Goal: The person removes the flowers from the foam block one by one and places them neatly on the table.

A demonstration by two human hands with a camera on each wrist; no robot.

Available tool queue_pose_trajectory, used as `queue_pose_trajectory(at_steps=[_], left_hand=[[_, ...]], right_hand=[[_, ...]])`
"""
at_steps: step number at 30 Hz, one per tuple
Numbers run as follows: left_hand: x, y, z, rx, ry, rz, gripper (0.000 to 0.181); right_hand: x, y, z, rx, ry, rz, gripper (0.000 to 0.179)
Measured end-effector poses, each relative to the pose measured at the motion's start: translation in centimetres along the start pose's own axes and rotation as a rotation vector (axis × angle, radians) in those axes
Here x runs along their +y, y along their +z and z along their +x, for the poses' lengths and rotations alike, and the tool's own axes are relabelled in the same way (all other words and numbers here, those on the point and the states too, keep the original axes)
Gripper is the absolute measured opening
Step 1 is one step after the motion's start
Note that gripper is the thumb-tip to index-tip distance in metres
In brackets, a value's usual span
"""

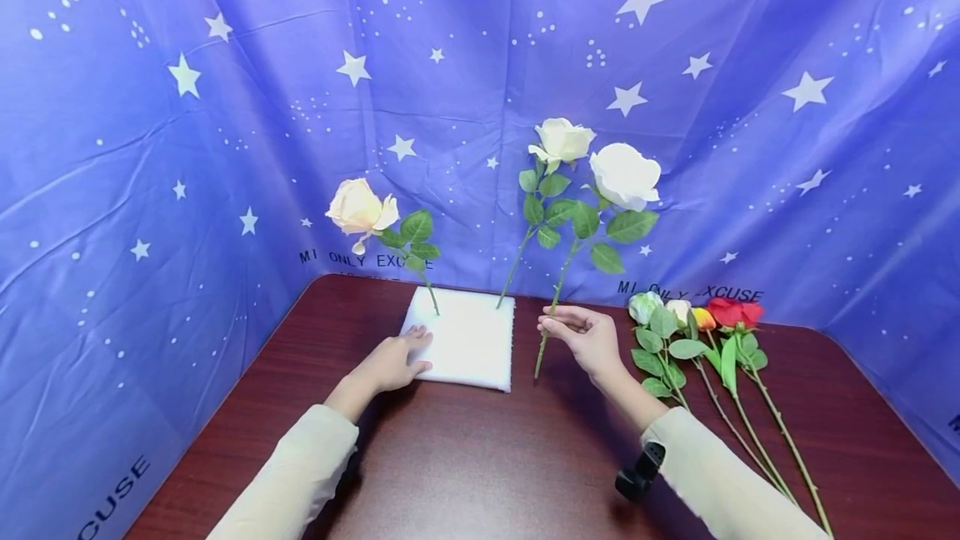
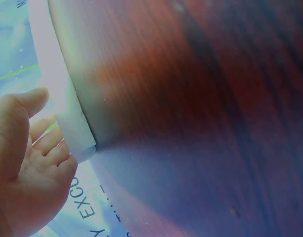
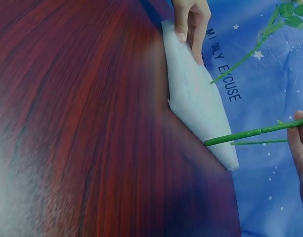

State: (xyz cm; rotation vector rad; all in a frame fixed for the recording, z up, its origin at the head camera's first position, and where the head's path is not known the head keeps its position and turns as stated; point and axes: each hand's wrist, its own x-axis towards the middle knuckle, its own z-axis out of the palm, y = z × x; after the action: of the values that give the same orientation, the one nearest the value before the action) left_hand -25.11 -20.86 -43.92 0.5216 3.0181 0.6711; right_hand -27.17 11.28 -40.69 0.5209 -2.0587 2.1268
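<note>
A white foam block [image 1: 468, 352] lies flat on the table. My left hand [image 1: 393, 361] rests on its left edge, fingers spread over the top. Two artificial roses stand in the foam: a peach rose [image 1: 358, 208] leaning left and a creamy-white rose [image 1: 562, 142] leaning right. Just right of the block, my right hand [image 1: 588, 340] pinches the stem of a white rose [image 1: 626, 177] between thumb and fingers, bloom upward. In the right wrist view, the lower end of this green stem [image 3: 245, 135] points toward the block and overlaps its near edge.
Several loose flowers lie on the right side of the dark red table [image 1: 450, 457], among them a red flower [image 1: 735, 312] and a yellow-orange flower [image 1: 703, 319]. A blue star-print curtain [image 1: 465, 48] hangs behind and along both sides. A black device [image 1: 639, 472] sits at the right cuff.
</note>
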Motion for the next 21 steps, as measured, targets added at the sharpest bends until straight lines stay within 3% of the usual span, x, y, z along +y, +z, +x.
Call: queue_pose_trajectory(at_steps=[15, 21], left_hand=[[0.1, 0.1, 0.0, -0.011, -0.006, -0.003, 0.052], [0.1, -0.1, -0.1, -0.011, -0.002, -0.001, 0.052]], right_hand=[[-0.4, -3.3, -1.9, 0.031, 0.121, -0.019, 0.042], [-0.1, -4.8, -2.7, 0.019, 0.121, -0.001, 0.037]])
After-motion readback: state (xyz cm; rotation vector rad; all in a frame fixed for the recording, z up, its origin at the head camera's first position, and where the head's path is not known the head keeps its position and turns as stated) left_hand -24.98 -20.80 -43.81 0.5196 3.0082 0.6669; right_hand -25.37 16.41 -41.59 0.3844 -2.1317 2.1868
